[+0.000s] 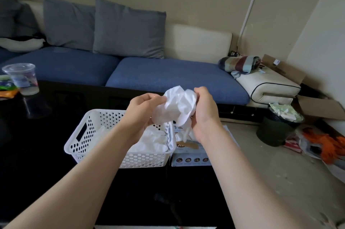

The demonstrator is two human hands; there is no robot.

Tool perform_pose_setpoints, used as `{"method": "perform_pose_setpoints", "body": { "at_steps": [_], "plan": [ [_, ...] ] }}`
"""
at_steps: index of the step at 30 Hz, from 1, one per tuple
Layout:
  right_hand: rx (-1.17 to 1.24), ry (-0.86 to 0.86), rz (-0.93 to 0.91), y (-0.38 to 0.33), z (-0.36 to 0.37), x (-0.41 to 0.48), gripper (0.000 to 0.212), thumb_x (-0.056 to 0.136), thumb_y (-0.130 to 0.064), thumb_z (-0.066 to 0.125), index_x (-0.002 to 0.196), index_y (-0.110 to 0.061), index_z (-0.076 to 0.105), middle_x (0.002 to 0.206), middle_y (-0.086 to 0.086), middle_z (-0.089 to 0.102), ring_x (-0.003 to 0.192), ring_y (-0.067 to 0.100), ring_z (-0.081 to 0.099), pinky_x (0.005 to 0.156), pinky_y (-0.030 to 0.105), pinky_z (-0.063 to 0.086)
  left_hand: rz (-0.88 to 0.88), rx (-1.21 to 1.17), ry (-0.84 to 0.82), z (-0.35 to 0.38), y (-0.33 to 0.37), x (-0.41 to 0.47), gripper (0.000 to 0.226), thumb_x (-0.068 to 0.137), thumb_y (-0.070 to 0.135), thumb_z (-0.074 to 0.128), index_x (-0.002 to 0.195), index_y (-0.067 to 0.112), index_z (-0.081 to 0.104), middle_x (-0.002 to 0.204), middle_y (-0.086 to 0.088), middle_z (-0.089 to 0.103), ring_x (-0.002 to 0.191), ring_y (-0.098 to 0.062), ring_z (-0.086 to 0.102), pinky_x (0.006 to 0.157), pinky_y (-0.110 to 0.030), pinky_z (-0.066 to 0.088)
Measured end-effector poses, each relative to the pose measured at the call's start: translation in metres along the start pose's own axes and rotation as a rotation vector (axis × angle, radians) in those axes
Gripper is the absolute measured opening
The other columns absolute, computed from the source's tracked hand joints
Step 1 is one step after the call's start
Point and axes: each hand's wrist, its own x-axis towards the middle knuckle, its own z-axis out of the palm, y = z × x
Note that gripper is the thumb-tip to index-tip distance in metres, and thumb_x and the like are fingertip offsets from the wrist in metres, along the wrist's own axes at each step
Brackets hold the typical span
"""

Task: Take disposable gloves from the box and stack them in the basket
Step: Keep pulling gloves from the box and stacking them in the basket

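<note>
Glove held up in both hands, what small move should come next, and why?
Probably lower it down and a little left onto the pile of gloves in the basket. The crumpled glove is pinched between the left hand and the right hand, above the basket's right end, so setting it on that pile looks like the shortest step.
</note>
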Motion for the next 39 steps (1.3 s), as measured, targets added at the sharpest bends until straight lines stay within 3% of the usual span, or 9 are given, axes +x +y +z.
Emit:
{"method": "perform_pose_setpoints", "body": {
  "at_steps": [7,10,15,17,21,24,28,32,39],
  "plan": [
    [-0.398,-0.248,-0.028,0.006,0.011,-0.009,0.037,0.074,-0.049,0.083,0.088,-0.016,0.075,0.086,0.0,0.075,0.086,0.024,0.07,0.075,0.037,0.054,0.066,0.052,0.006,-0.019,0.006,-0.007,0.034,0.094,0.031,0.079,0.104,0.0,0.07,0.095,-0.018,0.075,0.081,-0.023,0.071,0.073,-0.038,0.059],
    [-0.578,-0.267,-0.124,0.011,0.014,-0.009,0.019,0.079,-0.03,0.081,0.096,-0.023,0.082,0.091,-0.005,0.079,0.084,0.013,0.072,0.069,0.029,0.054,0.079,0.052,0.024,-0.023,0.008,-0.008,0.03,0.094,0.032,0.077,0.108,0.005,0.075,0.098,-0.016,0.078,0.084,-0.023,0.074,0.074,-0.038,0.062],
    [-0.689,-0.289,-0.192,0.008,0.012,-0.013,0.016,0.081,-0.007,0.057,0.08,0.001,0.071,0.072,0.004,0.056,0.072,0.018,0.052,0.064,0.031,0.043,0.108,0.171,0.147,-0.027,0.007,-0.004,0.017,0.097,0.029,0.075,0.101,0.013,0.079,0.088,-0.002,0.078,0.077,-0.011,0.073,0.063,-0.023,0.058],
    [-0.762,-0.308,-0.183,0.006,0.011,-0.015,0.013,0.074,-0.008,0.055,0.061,-0.006,0.055,0.068,0.004,0.047,0.072,0.023,0.047,0.065,0.035,0.042,0.14,0.216,0.175,-0.025,0.008,-0.005,0.015,0.099,0.029,0.073,0.098,0.015,0.077,0.084,0.002,0.076,0.07,-0.005,0.07,0.061,-0.021,0.057],
    [-0.642,-0.349,-0.059,-0.002,0.009,-0.021,0.023,0.066,0.0,0.046,0.055,-0.019,0.036,0.058,0.0,0.033,0.063,0.023,0.035,0.06,0.03,0.037,0.145,0.21,0.203,-0.024,0.012,-0.006,0.018,0.102,0.031,0.069,0.098,0.014,0.073,0.087,-0.007,0.074,0.076,-0.016,0.068,0.07,-0.038,0.062],
    [-0.39,-0.274,0.063,-0.007,0.002,-0.018,0.024,0.07,0.005,0.044,0.07,-0.018,0.035,0.067,0.003,0.033,0.079,0.029,0.035,0.075,0.044,0.033,0.048,0.191,0.171,-0.024,0.015,-0.009,0.022,0.105,0.034,0.063,0.106,0.013,0.07,0.101,-0.016,0.073,0.085,-0.027,0.072,0.077,-0.058,0.062],
    [-0.839,-0.096,-0.125,0.001,0.003,-0.006,0.01,0.083,-0.01,0.058,0.073,-0.009,0.054,0.087,0.0,0.04,0.079,0.025,0.051,0.071,0.035,0.037,-0.093,0.455,0.156,-0.036,0.012,-0.008,0.018,0.109,0.033,0.053,0.112,0.017,0.062,0.108,-0.008,0.068,0.091,-0.027,0.069,0.059,-0.037,0.061],
    [-1.113,-0.063,-0.329,0.025,0.015,0.007,0.022,0.082,-0.008,0.057,0.073,-0.008,0.077,0.087,0.003,0.075,0.082,0.02,0.063,0.063,0.034,0.053,-0.087,0.851,0.164,-0.057,-0.005,0.0,0.019,0.11,0.023,0.046,0.107,0.009,0.058,0.099,-0.017,0.065,0.069,-0.03,0.062,0.058,-0.037,0.052],
    [-1.317,-0.135,-0.43,0.045,0.039,0.013,0.036,0.093,-0.001,0.058,0.116,-0.019,0.079,0.112,0.003,0.067,0.092,0.025,0.061,0.068,0.031,0.048,0.072,1.034,0.253,-0.084,-0.012,0.002,0.007,0.11,0.015,0.045,0.116,0.013,0.043,0.081,-0.008,0.055,0.067,-0.021,0.053,0.051,-0.035,0.044]
  ]
}}
